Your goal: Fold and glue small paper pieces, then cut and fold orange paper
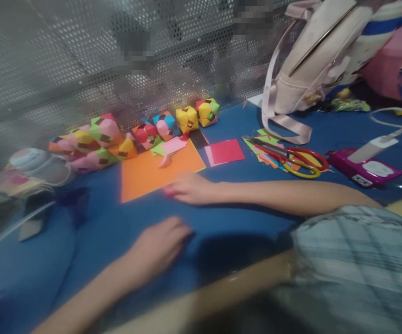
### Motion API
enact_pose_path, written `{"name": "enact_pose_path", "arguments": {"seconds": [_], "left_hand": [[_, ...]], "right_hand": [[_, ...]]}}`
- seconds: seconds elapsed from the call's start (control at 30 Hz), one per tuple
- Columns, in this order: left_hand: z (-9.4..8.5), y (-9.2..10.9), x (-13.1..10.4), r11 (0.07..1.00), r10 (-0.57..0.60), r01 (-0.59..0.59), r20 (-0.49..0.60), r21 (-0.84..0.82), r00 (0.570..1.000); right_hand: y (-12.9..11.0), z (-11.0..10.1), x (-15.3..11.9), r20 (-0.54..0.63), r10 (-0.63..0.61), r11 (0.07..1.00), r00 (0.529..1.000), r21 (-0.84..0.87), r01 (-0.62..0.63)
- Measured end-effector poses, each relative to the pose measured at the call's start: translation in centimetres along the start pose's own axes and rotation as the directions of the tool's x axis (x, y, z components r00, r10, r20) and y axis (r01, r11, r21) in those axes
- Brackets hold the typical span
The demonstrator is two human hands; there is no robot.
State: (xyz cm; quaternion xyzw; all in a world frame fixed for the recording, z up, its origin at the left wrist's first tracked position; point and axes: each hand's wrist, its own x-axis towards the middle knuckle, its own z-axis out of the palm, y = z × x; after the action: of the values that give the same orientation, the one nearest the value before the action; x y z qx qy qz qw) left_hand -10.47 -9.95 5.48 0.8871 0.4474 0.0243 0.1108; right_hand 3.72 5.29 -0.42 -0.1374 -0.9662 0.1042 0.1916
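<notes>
My right hand (pixel 195 189) is at the near edge of an orange paper sheet (pixel 152 174), fingers closed, with a small reddish patch at the fingertips, too blurred to name. Nearer to me, my left hand (pixel 164 243) is low over the blue surface (pixel 110 232). Its fingers are curled together, and anything under them is hidden. On the orange sheet lie pink and green paper strips (pixel 171 146). Right of it is a stack of red paper squares (pixel 227 151) with pink beneath. Several folded paper cubes (pixel 187 118) line the back.
Scissors (pixel 291 157) with red and yellow handles lie on colored paper scraps (pixel 265 144). A purple packet (pixel 364 167) with a white plug-like piece on it is at right. A pale backpack (pixel 312 60) leans against the perforated metal panel (pixel 99 60). White-corded items (pixel 41 167) are at left.
</notes>
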Motion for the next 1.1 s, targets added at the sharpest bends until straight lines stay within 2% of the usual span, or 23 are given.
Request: {"name": "enact_pose_path", "arguments": {"seconds": [0.07, 0.13, 0.17, 0.2, 0.27, 0.33, 0.4, 0.47, 0.57, 0.67, 0.77, 0.83, 0.97, 1.03, 1.1], "left_hand": [[-0.4, -1.9, 1.0, 0.995, -0.092, 0.088, -0.145, -0.037, 0.985], [-0.8, -4.4, 2.3, 0.980, -0.197, 0.191, -0.289, -0.047, 0.937], [-0.9, -5.8, 3.0, 0.964, -0.264, 0.259, -0.321, -0.060, 0.909], [-1.1, -7.3, 3.9, 0.940, -0.338, 0.332, -0.372, -0.083, 0.864], [-1.3, -10.1, 5.6, 0.859, -0.502, 0.486, -0.439, -0.158, 0.745], [-1.3, -12.4, 7.3, 0.808, -0.580, 0.550, -0.454, -0.212, 0.676], [-1.0, -14.0, 8.7, 0.813, -0.574, 0.546, -0.441, -0.203, 0.690], [-0.5, -14.8, 9.9, 0.846, -0.522, 0.513, -0.430, -0.148, 0.737], [0.3, -15.0, 11.4, 0.886, -0.449, 0.453, -0.435, -0.101, 0.781], [0.8, -14.0, 13.0, 0.923, -0.364, 0.375, -0.505, -0.083, 0.783], [1.0, -12.2, 14.4, 0.969, -0.204, 0.246, -0.584, -0.007, 0.786], [1.2, -10.8, 15.0, 0.982, -0.133, 0.183, -0.536, 0.041, 0.834], [2.2, -8.9, 14.8, 0.991, -0.034, 0.089, -0.466, 0.097, 0.884], [2.9, -8.7, 14.5, 0.991, 0.011, 0.048, -0.439, 0.123, 0.898], [3.4, -8.7, 14.3, 0.991, 0.032, 0.023, -0.401, 0.131, 0.916]], "right_hand": [[1.1, -0.5, -1.7, -0.047, -0.018, 0.999, 0.999, -0.028, 0.017], [2.3, -1.3, -3.6, -0.048, -0.006, 0.998, 0.999, -0.065, 0.003], [2.9, -1.7, -4.5, -0.051, 0.009, 0.997, 0.999, -0.077, -0.013], [3.4, -2.1, -5.5, -0.063, 0.026, 0.996, 0.998, -0.083, -0.031], [4.5, -2.7, -7.0, -0.098, 0.046, 0.995, 0.994, -0.085, -0.054], [5.4, -2.8, -8.2, -0.155, 0.039, 0.994, 0.987, -0.092, -0.053], [6.2, -2.7, -9.0, -0.214, 0.024, 0.994, 0.977, -0.098, -0.045], [6.8, -2.5, -9.7, -0.259, 0.038, 0.995, 0.965, -0.075, -0.060], [7.1, -2.2, -10.4, -0.235, 0.165, 0.986, 0.958, 0.027, -0.163], [6.9, -2.3, -10.7, -0.174, 0.259, 0.962, 0.950, 0.130, -0.239], [6.7, -2.7, -10.8, -0.142, 0.275, 0.942, 0.951, 0.240, -0.236], [6.6, -3.1, -10.7, -0.169, 0.293, 0.926, 0.941, 0.296, -0.235], [6.6, -4.0, -10.4, -0.232, 0.369, 0.888, 0.900, 0.375, -0.268], [6.5, -4.5, -10.0, -0.223, 0.450, 0.841, 0.865, 0.431, -0.326], [6.4, -4.7, -9.6, -0.186, 0.559, 0.759, 0.808, 0.507, -0.408]]}}
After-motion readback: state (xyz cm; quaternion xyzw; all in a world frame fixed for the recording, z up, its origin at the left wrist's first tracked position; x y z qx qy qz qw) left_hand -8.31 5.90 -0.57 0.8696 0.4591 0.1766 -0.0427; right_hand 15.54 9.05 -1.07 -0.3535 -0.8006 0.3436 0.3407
